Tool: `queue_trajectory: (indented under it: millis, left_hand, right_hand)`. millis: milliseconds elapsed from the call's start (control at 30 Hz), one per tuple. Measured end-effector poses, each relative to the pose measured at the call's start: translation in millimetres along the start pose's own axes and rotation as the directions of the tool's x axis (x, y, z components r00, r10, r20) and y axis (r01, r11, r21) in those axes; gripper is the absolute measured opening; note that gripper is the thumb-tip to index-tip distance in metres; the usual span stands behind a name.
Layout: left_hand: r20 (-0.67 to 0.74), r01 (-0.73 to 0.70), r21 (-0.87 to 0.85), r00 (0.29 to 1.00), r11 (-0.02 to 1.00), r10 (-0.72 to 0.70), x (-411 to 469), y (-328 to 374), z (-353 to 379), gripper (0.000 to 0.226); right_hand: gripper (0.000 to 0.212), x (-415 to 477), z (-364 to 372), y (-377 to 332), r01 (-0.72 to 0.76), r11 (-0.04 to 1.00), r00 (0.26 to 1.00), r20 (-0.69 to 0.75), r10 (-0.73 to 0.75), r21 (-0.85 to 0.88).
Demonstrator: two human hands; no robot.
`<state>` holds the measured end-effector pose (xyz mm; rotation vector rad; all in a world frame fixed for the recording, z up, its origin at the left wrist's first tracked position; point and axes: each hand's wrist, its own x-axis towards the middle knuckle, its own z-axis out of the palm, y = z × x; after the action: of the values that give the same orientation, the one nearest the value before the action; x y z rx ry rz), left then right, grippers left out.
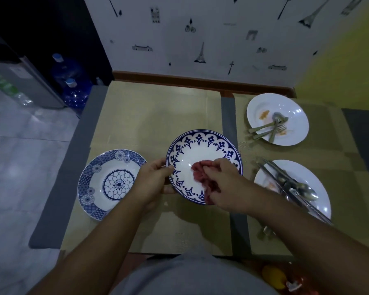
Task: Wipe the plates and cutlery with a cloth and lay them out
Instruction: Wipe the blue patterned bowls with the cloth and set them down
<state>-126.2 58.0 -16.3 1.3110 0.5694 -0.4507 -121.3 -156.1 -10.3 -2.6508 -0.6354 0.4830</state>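
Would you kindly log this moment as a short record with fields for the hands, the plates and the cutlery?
left hand: grips the left rim of the scalloped-border plate
right hand: holds the red cloth bunched against that plate's inside
medallion plate: lies on the placemat to the left, nothing on it
far white plate: orange smears; far cutlery lies across it
near white plate: faint orange smear; near cutlery piled across it
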Motion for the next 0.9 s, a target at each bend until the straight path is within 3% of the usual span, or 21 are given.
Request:
queue_trajectory:
  millis: [100, 200, 300, 400, 500, 600, 700, 800, 900]
  left_hand:
    - [0.016, 0.009, -0.002, 1.000, 1.000, -0.009, -0.3, -0.8, 0.3, 0.025]
    - [0.055, -0.005, 0.026, 0.998, 1.000, 0.004, -2.0, 0.7, 4.5, 0.025]
    - [0.052, -0.027, 0.026, 0.998, 0.999, 0.026, -4.5, 3.9, 6.1, 0.026]
    - [-0.022, -0.036, -0.013, 0.999, 0.999, 0.035, -4.0, 8.3, 2.8, 0.025]
    - [-0.022, -0.029, 0.003, 0.999, 1.000, 0.029, -2.2, 6.9, 4.8, 0.026]
    - [0.022, 0.003, 0.030, 1.000, 1.000, -0.004, -3.5, -1.3, 12.9, 0.026]
    - [0.047, 0.025, 0.040, 0.999, 0.999, -0.027, -4.8, -9.0, 15.1, 0.024]
    - [0.006, 0.033, 0.020, 0.999, 0.999, -0.033, -3.8, -14.2, 11.7, 0.025]
    - [-0.039, 0.031, -0.042, 0.999, 0.999, -0.033, -3.6, -15.9, 12.7, 0.027]
  right_hand:
    - [0.016, 7.7, 16.5, -7.8, -0.042, 0.997, 0.996, -0.079, 0.048, 0.072]
    - [0.023, 11.8, 18.1, -15.4, 0.201, 0.978, 0.968, -0.144, -0.207, -0.056]
    - [0.033, 16.0, 13.8, -7.2, 0.330, 0.941, 0.929, -0.150, -0.337, -0.073]
    - [0.028, 7.0, -2.1, 12.0, 0.259, 0.965, 0.931, -0.255, -0.259, -0.036]
    - [0.032, -7.7, -9.1, 21.7, 0.219, 0.976, 0.963, -0.160, -0.217, -0.002]
    - [0.048, -8.6, 12.8, 8.7, 0.304, 0.948, 0.942, -0.121, -0.314, -0.089]
    - [0.036, 16.1, 17.9, -4.2, 0.314, 0.944, 0.932, -0.156, -0.326, -0.099]
    - [0.031, 29.5, -5.6, 6.0, 0.175, 0.982, 0.941, -0.307, -0.145, 0.073]
    - [0.033, 21.9, -16.8, 31.9, 0.000, 0.999, 0.958, -0.286, -0.014, -0.049]
